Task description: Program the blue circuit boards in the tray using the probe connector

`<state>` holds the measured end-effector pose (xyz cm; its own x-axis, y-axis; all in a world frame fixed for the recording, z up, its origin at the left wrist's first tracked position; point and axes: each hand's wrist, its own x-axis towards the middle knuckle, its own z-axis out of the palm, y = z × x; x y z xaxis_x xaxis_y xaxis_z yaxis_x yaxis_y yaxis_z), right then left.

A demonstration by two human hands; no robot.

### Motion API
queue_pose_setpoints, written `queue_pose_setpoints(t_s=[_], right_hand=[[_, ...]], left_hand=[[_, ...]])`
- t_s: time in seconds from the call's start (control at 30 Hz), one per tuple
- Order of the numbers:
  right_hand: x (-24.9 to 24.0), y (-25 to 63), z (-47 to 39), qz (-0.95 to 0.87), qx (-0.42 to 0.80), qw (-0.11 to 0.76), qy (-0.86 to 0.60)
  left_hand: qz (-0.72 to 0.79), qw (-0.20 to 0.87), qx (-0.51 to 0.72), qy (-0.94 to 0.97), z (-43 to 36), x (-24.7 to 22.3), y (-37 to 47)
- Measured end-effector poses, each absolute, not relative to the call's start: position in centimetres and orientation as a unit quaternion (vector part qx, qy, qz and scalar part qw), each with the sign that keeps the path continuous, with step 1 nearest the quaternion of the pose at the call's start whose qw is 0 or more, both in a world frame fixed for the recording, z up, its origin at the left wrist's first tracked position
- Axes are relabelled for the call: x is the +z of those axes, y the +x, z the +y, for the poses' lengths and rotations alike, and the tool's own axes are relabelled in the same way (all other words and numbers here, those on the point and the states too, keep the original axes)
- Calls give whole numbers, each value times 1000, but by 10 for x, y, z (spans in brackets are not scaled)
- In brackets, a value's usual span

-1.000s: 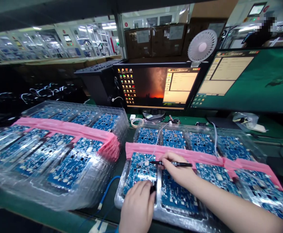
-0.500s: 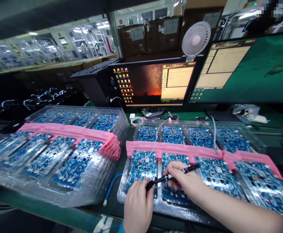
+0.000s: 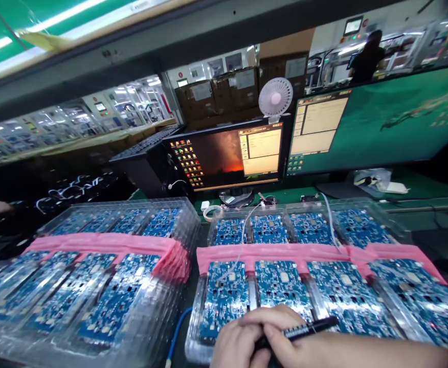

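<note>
A black marker [image 3: 316, 327] slants across the bottom of the head view, over the front row of blue circuit boards [image 3: 281, 283]. My right hand [image 3: 285, 327] is closed on it, with the thumb along the barrel. Against it, my left hand [image 3: 231, 345] has its fingers curled round the marker's lower end, which is partly hidden between the hands. Both hands are above the near edge of a clear plastic tray [image 3: 195, 327]. Pink foam strips [image 3: 273, 252] lie across the boards in that tray.
To the left stands a stack of clear trays [image 3: 162, 306] with more boards and pink foam. Behind are two monitors [image 3: 224, 163], a small white fan [image 3: 275, 97] and cardboard boxes [image 3: 235, 94]. A blue cable [image 3: 178, 327] runs between the trays. Another person [image 3: 367, 59] stands far back.
The view has tilted up, so hands and trays sit lower in it. My hands have come together, the right moving closer to the left along the marker.
</note>
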<state>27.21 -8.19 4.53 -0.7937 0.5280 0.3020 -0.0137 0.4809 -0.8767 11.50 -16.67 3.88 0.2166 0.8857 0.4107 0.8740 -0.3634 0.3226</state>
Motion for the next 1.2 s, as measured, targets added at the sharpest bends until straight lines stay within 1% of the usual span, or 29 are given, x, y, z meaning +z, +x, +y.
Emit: queue_pose_setpoints(t_s=[0.1, 0.17, 0.2, 0.3, 0.4, 0.5, 0.6, 0.9, 0.97, 1.07, 1.2], right_hand=[[49, 264, -76, -840, 443, 253, -184], [44, 253, -72, -883, 363, 229, -193], [39, 246, -71, -912, 305, 209, -178], [16, 225, -67, -978, 137, 147, -55], [-5, 214, -68, -990, 61, 126, -4], [-12, 214, -69, -991, 56, 121, -4], [-8, 219, -68, -992, 66, 106, 4], [14, 226, -63, -994, 87, 71, 3], [18, 230, -63, -991, 105, 81, -2], [26, 242, -62, -983, 137, 120, -2], [38, 277, -59, -965, 199, 163, -50]], left_hand=[[615, -62, 244, 747, -159, 48, 94], [690, -108, 215, 682, -153, 50, 77], [723, -114, 184, 656, -149, 50, 69], [773, -82, 56, 626, -137, 47, 56], [780, -57, -42, 622, -128, 44, 57], [776, -53, -77, 623, -122, 42, 63], [780, -53, -92, 616, -119, 40, 65], [790, -57, -95, 603, -118, 35, 60], [799, -57, -77, 593, -118, 38, 61], [803, -59, -27, 592, -119, 42, 64], [772, -33, 101, 627, -115, 53, 81]])
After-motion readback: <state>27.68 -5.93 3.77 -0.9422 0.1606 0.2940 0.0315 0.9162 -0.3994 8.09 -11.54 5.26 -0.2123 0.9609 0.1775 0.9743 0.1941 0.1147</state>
